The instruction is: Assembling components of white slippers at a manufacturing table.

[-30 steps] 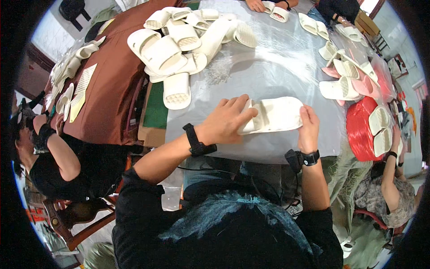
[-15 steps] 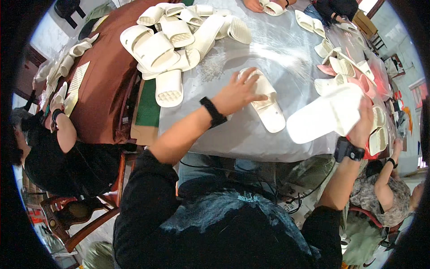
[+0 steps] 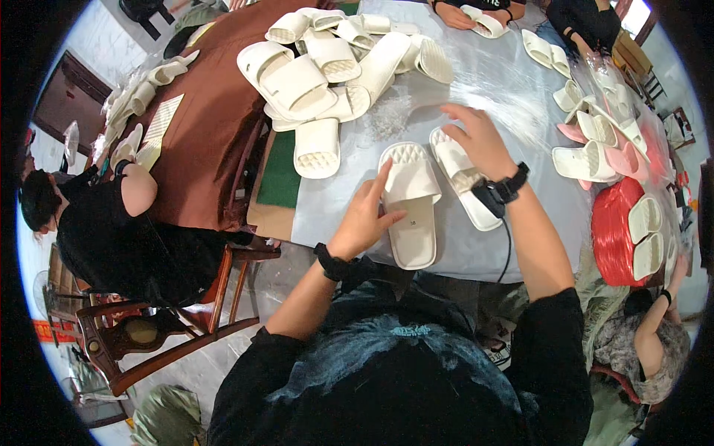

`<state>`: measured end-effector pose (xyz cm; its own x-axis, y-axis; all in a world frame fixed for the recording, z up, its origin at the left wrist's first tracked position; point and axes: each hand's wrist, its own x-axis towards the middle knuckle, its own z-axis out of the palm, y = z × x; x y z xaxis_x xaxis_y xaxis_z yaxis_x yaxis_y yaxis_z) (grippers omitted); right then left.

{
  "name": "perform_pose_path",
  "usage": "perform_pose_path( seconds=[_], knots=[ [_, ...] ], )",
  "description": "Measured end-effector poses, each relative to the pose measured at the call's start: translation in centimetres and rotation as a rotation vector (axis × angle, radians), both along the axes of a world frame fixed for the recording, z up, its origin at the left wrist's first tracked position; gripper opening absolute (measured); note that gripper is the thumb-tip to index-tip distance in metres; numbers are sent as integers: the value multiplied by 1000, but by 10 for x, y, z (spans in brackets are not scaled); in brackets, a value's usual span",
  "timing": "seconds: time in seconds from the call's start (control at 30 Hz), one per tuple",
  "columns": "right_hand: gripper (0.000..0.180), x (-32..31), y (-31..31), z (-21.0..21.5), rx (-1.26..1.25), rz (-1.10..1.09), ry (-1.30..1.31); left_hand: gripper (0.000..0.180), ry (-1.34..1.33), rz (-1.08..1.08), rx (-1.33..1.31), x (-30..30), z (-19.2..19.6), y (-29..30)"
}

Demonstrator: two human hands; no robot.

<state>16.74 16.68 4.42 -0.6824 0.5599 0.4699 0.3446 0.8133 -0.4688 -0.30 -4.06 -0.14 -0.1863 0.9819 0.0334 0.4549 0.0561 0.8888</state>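
Note:
Two cream slide slippers lie side by side, soles down, in front of me. My left hand (image 3: 363,221) touches the outer edge of the left slipper (image 3: 413,234), its index finger stretched along the strap and its thumb over the footbed. The fingers are apart and do not wrap round it. My right hand (image 3: 482,145) hovers at the strap of the right slipper (image 3: 476,204), thumb and fingers spread, and it covers part of that slipper. Whether it touches the slipper I cannot tell. A dark band is on each wrist.
A heap of cream slippers (image 3: 297,85) lies at the far left of the plastic-covered table (image 3: 357,215). More cream and pink slippers (image 3: 595,160) lie to the right, by a red bundle (image 3: 613,230). Co-workers sit around, and a wooden chair (image 3: 149,334) stands at left.
My right hand has let go of the slipper it held up and moved left. Two slippers now lie side by side. My left hand has come nearer to me, and the view has shifted.

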Motion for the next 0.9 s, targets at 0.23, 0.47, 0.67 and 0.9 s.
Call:
perform_pose_path(
  seconds=[0.23,0.47,0.67,0.9],
  knots=[
    [52,88,-8,-43,-359,74,-238,65,365,6,193,12,-14,29],
    [63,109,-64,-30,-496,-158,-185,67,410,13,216,19,-20,60],
    [35,128,-14,-20,-459,-297,-81,64,505,-36,185,4,-6,63],
    [18,149,70,-86,-17,-697,-350,59,629,-133,239,9,57,62]
  ],
)
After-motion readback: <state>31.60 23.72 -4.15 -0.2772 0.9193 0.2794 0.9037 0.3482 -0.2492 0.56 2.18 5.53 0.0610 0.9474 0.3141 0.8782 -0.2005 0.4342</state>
